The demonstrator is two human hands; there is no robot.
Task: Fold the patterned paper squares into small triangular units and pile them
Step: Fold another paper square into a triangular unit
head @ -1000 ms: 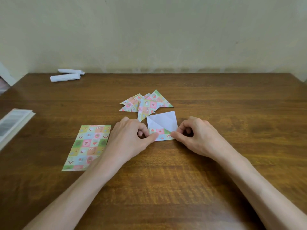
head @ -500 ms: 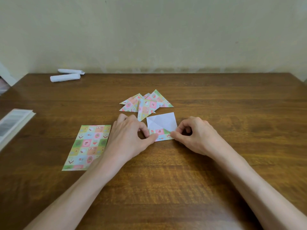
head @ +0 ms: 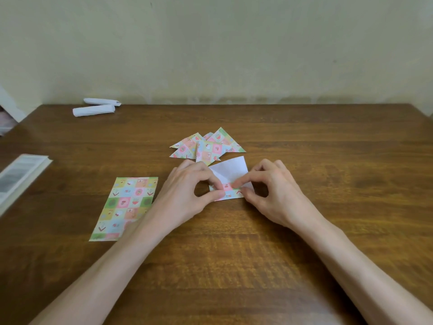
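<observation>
At the centre of the frame, the left hand (head: pixel 187 195) and right hand (head: pixel 276 193) both pinch a half-folded paper square (head: pixel 230 178) lying on the tabletop (head: pixel 234 266). Folded triangles (head: pixel 208 146) are piled just above it, and a flat patterned sheet (head: pixel 126 207) lies to the left.

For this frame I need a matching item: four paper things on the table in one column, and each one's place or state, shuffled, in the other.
Things
1. folded triangles
2. half-folded sheet
3. flat patterned sheet
4. white rolls

Place or state
A. at the far left corner of the table
B. pinched by left hand and right hand
C. lying open, left of the left hand
D. heaped just beyond both hands

Pairs: 1-D, 2-B, 3-C, 4-A
</observation>
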